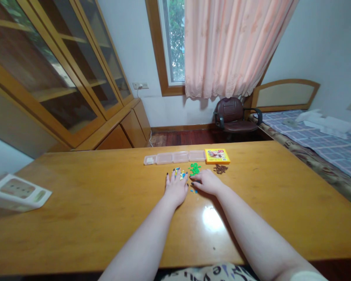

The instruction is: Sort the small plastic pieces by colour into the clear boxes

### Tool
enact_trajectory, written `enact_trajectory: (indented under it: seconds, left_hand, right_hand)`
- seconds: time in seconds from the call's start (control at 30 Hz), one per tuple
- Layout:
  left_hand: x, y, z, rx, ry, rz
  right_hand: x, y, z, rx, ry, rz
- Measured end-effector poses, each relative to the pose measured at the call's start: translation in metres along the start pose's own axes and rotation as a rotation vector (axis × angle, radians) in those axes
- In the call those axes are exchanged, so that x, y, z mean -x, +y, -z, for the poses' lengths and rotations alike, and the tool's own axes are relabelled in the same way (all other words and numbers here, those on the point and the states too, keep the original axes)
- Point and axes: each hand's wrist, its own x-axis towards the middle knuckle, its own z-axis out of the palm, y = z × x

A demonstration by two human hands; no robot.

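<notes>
My left hand [176,191] lies with fingers spread over a small heap of white, yellow and blue toy bricks [182,175], partly covering it. To its right, my right hand [208,182] rests low on the table, fingertips reaching left at the near edge of a green brick pile [195,168]. Its fingers look apart, and I see nothing held in them, though the space under the palm is hidden. A few loose blue and orange bricks [194,191] lie just below the right fingertips. Beyond the right hand sits a pile of brown bricks [221,169].
Behind the piles runs a row of clear plastic trays [164,157], the leftmost holding something whitish. A yellow box [217,156] adjoins their right end. A white device [20,192] stands at the table's left. Past the wooden table [105,203] are a chair [232,115] and a bed [316,128].
</notes>
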Motion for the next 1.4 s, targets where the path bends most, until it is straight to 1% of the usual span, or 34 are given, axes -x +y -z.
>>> enact_trajectory:
  seconds: [0.1, 0.2, 0.27, 0.4, 0.47, 0.53, 0.6, 0.7, 0.83, 0.97, 1.03, 1.13, 1.4]
  left_hand:
    - [0.003, 0.003, 0.000, 0.000, -0.030, 0.012]
    - [0.006, 0.006, 0.000, 0.019, -0.072, -0.013]
    - [0.007, 0.007, 0.000, 0.041, -0.095, -0.042]
    - [0.006, 0.007, 0.001, 0.079, -0.131, -0.121]
    - [0.006, 0.007, 0.002, 0.090, -0.150, -0.146]
    - [0.006, 0.007, 0.003, 0.092, -0.160, -0.154]
    - [0.006, 0.008, 0.005, 0.088, -0.161, -0.153]
    - [0.007, 0.009, 0.005, 0.080, -0.155, -0.138]
    - [0.006, 0.010, 0.004, 0.078, -0.123, -0.123]
    - [0.004, 0.010, 0.007, 0.101, -0.087, -0.176]
    - [0.004, 0.011, 0.009, 0.119, -0.092, -0.223]
    - [0.005, 0.014, 0.011, 0.140, -0.109, -0.286]
    - [0.007, 0.015, 0.013, 0.169, -0.138, -0.320]
  right_hand:
    - [-0.001, 0.002, 0.000, 0.038, 0.020, -0.096]
    - [0.000, 0.004, 0.002, 0.043, 0.098, -0.161]
    - [0.001, 0.005, 0.005, 0.013, 0.125, -0.120]
    - [0.003, 0.007, 0.005, -0.068, 0.081, 0.083]
    - [0.002, 0.007, 0.002, -0.074, 0.072, 0.105]
    - [0.001, 0.008, 0.000, -0.055, 0.080, 0.063]
    - [-0.001, 0.010, -0.002, -0.027, 0.097, -0.014]
    - [-0.002, 0.015, -0.003, -0.023, 0.156, -0.121]
    - [-0.002, 0.025, -0.004, -0.114, 0.269, -0.250]
    - [-0.001, 0.034, -0.006, -0.212, 0.337, -0.391]
    - [0.000, 0.035, -0.007, -0.262, 0.354, -0.410]
    - [0.000, 0.034, -0.007, -0.321, 0.334, -0.372]
    - [-0.001, 0.031, -0.007, -0.370, 0.296, -0.373]
